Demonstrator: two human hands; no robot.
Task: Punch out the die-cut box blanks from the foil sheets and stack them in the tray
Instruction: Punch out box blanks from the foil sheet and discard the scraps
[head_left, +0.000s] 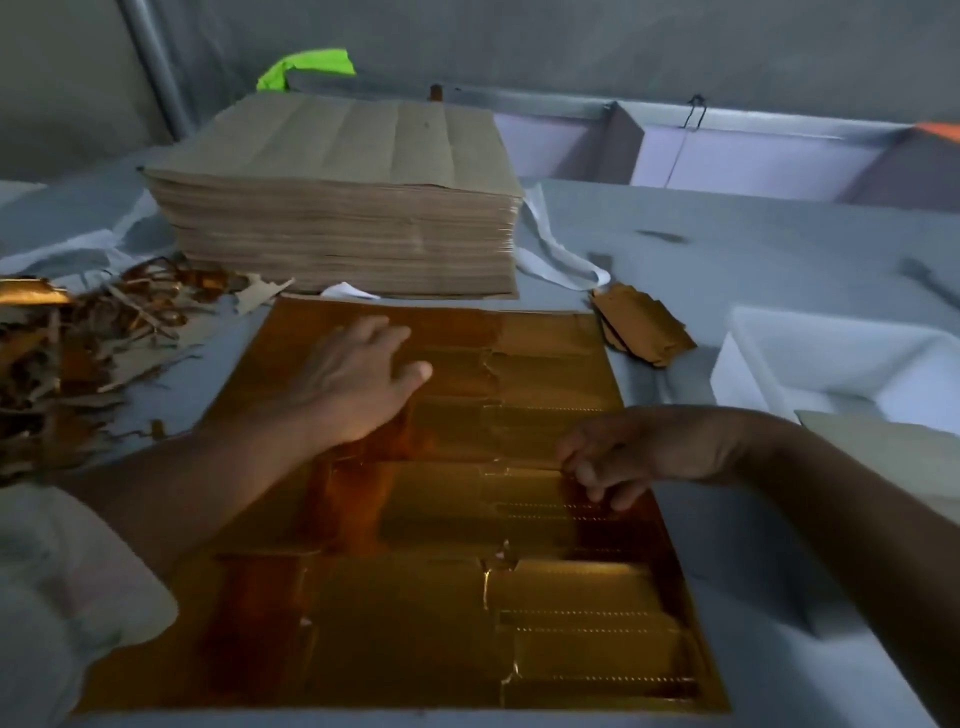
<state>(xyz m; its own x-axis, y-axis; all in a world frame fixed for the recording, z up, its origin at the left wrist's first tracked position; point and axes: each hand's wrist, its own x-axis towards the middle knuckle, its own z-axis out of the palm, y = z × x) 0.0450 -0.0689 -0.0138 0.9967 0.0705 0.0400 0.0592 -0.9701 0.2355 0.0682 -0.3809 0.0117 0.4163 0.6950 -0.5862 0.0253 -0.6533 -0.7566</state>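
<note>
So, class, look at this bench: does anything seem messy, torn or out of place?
Yes. Torn foil scraps lie heaped loosely left of the gold sheet, and a small gold pile sits askew by its far right corner, outside the white tray.

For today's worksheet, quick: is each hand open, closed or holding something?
Left hand: open, flat on the foil sheet.
Right hand: fingers curled on the sheet; grip cannot be told.
</note>
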